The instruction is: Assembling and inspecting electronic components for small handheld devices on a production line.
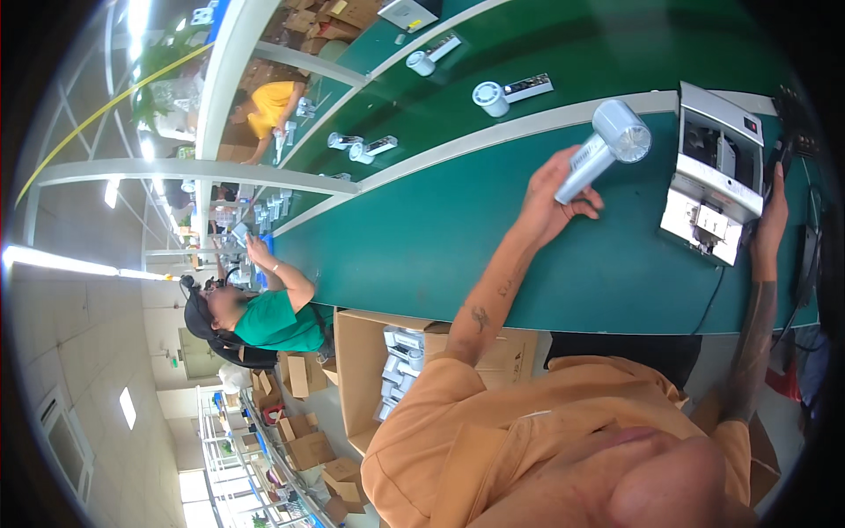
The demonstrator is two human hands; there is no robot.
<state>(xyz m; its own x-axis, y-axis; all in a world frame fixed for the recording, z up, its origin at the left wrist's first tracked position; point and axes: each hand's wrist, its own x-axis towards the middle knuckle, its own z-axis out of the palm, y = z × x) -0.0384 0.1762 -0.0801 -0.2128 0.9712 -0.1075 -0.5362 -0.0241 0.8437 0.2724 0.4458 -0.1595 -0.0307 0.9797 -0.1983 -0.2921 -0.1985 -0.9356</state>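
Observation:
My left hand [556, 195] is closed around the handle of a pale blue-grey handheld fan [623, 132], held above the green bench. Its round grilled head points up and to the right. My right hand [771, 216] is at the right side of a boxy metal machine [711, 189] with an open, slotted middle and a switch on top. The fingers lie along a dark slim object [774, 158], partly hidden, whose kind I cannot make out. On the green conveyor belt beyond lie similar fans, one [493, 99] with the inside of its handle exposed.
A white rail [458, 145] divides my bench [414, 242] from the belt. An open carton [356, 387] holding several fans stands below at left. Dark cables [805, 273] lie at far right. A person in green [273, 321] works at the bench to my left; another in yellow [268, 110] is across the belt.

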